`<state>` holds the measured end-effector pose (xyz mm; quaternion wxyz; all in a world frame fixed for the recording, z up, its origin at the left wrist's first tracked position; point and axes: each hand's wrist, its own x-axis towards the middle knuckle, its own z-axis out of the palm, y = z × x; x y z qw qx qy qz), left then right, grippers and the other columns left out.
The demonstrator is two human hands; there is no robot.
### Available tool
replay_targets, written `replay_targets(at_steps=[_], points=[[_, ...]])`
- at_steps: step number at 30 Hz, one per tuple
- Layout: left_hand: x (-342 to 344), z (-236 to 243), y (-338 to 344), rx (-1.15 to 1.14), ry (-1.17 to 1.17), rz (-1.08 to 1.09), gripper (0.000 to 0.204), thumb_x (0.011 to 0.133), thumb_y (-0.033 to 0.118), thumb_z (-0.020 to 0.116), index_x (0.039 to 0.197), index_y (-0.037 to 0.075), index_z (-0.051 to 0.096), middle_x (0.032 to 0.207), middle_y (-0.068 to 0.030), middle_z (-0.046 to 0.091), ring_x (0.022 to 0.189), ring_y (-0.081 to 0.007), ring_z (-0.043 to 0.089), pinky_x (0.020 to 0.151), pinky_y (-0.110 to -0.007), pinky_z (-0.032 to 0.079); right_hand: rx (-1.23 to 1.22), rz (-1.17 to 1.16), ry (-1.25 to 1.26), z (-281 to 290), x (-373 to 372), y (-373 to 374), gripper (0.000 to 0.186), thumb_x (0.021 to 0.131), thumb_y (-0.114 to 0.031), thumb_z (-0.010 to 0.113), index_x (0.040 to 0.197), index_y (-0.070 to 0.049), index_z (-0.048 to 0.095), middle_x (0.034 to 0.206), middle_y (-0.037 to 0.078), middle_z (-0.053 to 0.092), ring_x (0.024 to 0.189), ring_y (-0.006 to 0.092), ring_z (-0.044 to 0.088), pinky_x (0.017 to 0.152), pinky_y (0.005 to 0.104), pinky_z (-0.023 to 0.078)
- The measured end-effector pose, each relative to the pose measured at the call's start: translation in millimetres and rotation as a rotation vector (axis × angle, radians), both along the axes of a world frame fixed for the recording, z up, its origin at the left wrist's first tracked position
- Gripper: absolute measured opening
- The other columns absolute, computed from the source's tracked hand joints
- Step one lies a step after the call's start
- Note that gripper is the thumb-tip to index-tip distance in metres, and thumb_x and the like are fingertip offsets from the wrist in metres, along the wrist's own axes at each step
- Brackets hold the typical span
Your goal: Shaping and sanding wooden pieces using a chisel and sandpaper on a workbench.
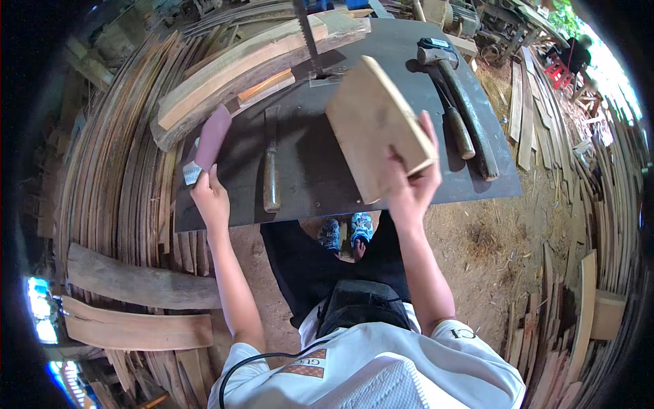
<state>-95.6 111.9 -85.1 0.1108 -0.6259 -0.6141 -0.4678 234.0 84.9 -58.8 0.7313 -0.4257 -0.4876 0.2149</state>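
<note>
My right hand [412,184] grips a pale wooden block [378,126] by its lower right edge, tilted above the dark table [313,174]. Between the fingers and thumb of my left hand [211,194] is a mauve sheet with a whitish printed back, which looks like sandpaper [214,136]. Its upper end reaches toward a short wood piece [266,87]. A chisel [271,163] with a wooden handle lies between my hands. Right of the block rest a hammer [466,102] and a second wooden-handled tool [458,126], its tip partly hidden.
A toothed saw blade [306,34] stands upright at the table's far side, beside a long curved timber [238,71]. Stacked planks [116,150] line the left, and more boards [528,116] lie right. Another person [578,56] sits far right.
</note>
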Motion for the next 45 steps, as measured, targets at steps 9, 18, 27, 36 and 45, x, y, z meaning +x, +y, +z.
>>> replay_targets(at_steps=[9,18,27,36,45], points=[[2.5,-6.9,-8.7,-0.119,-0.089,-0.093,0.016,0.098,0.009,0.057,0.104,-0.002,0.067,0.087,-0.0268,0.065,0.081,-0.0453,0.063,0.069,-0.043,0.049,0.060,-0.170,0.591,-11.9,41.3,4.6,0.062,0.084,0.006,0.065,0.141,-0.002,0.044,0.129,0.013,0.055,0.112,0.0209,0.058,0.096,0.0349,0.050],[5.3,-8.8,-6.2,-0.073,-0.079,-0.099,0.023,0.101,0.018,0.055,0.109,-0.001,0.065,0.081,-0.0285,0.062,0.069,-0.0462,0.055,0.063,-0.039,0.047,-0.160,-0.320,0.267,-2.9,63.7,2.5,0.049,0.082,0.003,0.073,0.128,0.004,0.058,0.116,0.013,0.065,0.102,0.0198,0.064,0.088,0.0304,0.054],[7.6,-9.0,-7.4,-0.135,-0.120,-0.131,0.022,0.102,0.017,0.054,0.107,-0.001,0.064,0.079,-0.0278,0.061,0.067,-0.0456,0.055,0.061,-0.037,0.047,-0.150,-0.621,-0.706,-15.2,67.7,-9.5,0.028,0.074,0.004,0.071,0.099,-0.008,0.074,0.128,0.016,0.064,0.124,0.0330,0.058,0.106,0.0424,0.043],[9.5,-4.7,-9.3,-0.115,-0.122,-0.143,0.021,0.102,0.015,0.054,0.107,-0.003,0.063,0.075,-0.0280,0.060,0.063,-0.0453,0.053,0.056,-0.034,0.044,-0.056,0.089,-0.904,3.8,22.4,3.1,0.020,0.082,-0.003,0.071,0.101,-0.007,0.073,0.126,0.017,0.065,0.125,0.0342,0.057,0.105,0.0420,0.046],[11.2,1.3,-15.0,-0.225,-0.194,-0.142,0.018,0.099,0.012,0.057,0.110,0.001,0.064,0.090,-0.0269,0.064,0.081,-0.0445,0.062,0.066,-0.041,0.048,-0.161,0.282,-0.920,-6.4,24.2,16.3,0.034,0.086,0.007,0.056,0.117,-0.002,0.066,0.128,0.018,0.062,0.128,0.0346,0.053,0.109,0.0431,0.044]])
